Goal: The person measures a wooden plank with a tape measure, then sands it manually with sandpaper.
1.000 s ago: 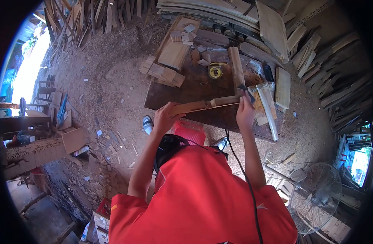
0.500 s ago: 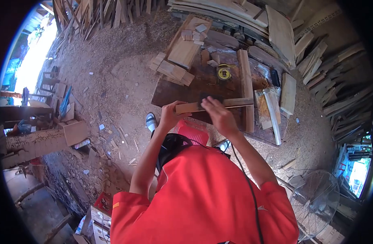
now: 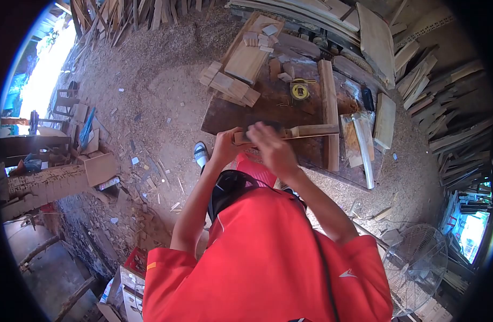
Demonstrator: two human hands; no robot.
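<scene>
So I've got my left hand point(image 3: 227, 147) closed around the left end of a wooden piece point(image 3: 313, 130), held just over the near edge of a dark brown worktable point(image 3: 276, 110). My right hand point(image 3: 273, 149) is laid across it right next to the left one, fingers stretched out over a blackish pad point(image 3: 274, 126) that sits on the wood. That hand's a bit blurry and the thumb side is hidden, so I can't tell if I'm gripping the pad or just have my palm on it.

The piece itself is narrow and pretty long, a warm tan. There's a little step partway along, just past the pad, and the stretch to the right of it looks lighter, with a pale strip along the edge facing me. Can't say much about the left part, my fingers cover most of it. The right end overlaps a longer wooden bar point(image 3: 329, 102) lying across the table, and looks like it's propped on it.

Also on the table: a yellow tape measure point(image 3: 299, 91) beyond the piece, and a hammer-like tool with a pale handle point(image 3: 364, 153) right of the bar.
</scene>
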